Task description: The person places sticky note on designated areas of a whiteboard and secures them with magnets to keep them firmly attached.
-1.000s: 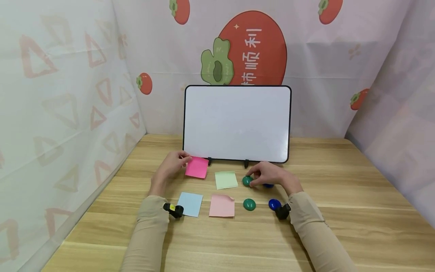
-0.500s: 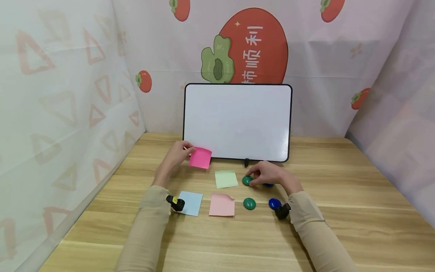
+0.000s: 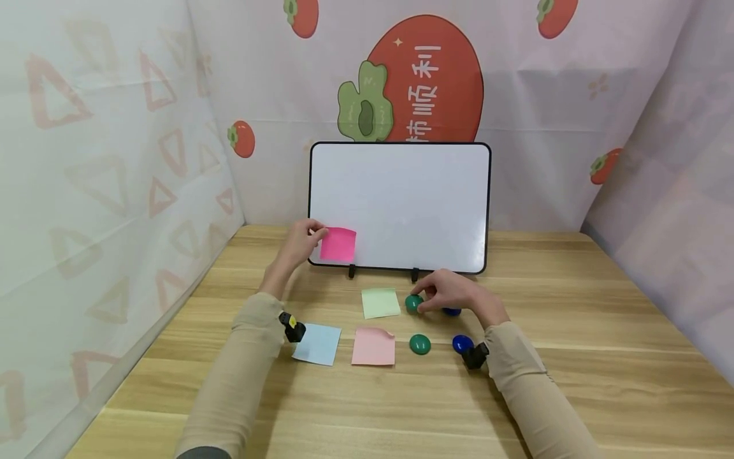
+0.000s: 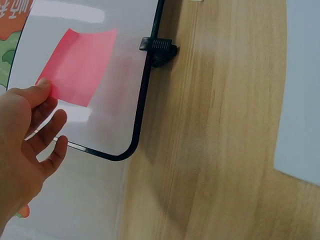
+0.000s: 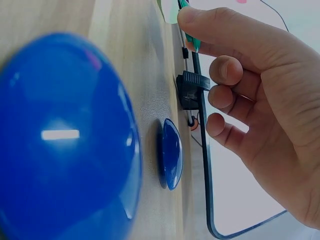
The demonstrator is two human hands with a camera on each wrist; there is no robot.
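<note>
Up from the surface came the pink note; my left hand pinched its edge, holding it flat against the whiteboard's lower left corner. My right hand gripped a green magnet, probably for pinning.

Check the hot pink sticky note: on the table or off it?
Off it. The left hand pinches the hot pink sticky note against the whiteboard at its lower left corner; three other notes lie flat.
</note>
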